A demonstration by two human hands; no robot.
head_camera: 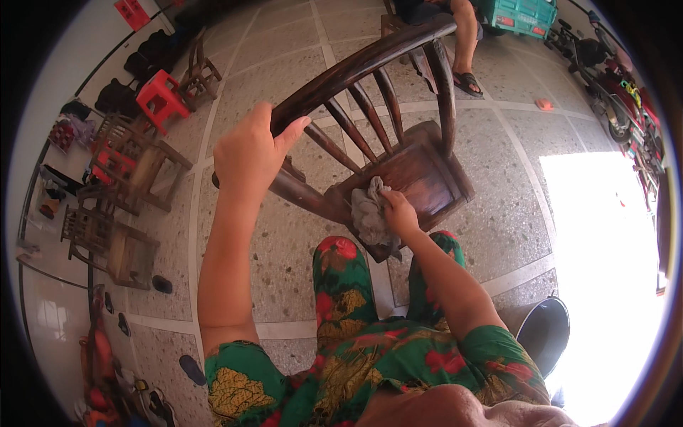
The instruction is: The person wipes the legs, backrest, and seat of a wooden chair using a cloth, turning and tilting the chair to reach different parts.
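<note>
A dark brown wooden chair [427, 176] with a spindle back stands tilted before my knees. My left hand [256, 144] grips the left end of the chair's top rail [363, 58], thumb lying over the wood. Bunched under the fingers of my right hand [400, 213] is a grey cloth [371, 213], which rests on the near left part of the seat. The seat's surface looks glossy to the right of the cloth. My right hand hides part of the cloth and the seat edge.
Several wooden chairs [130, 256] and a red plastic stool [161, 100] line the left wall. A metal bucket [544, 331] is near my right side. Beyond the chair sits a person, with a sandalled foot [468, 82] showing. Motorbikes [621, 112] stand at the right.
</note>
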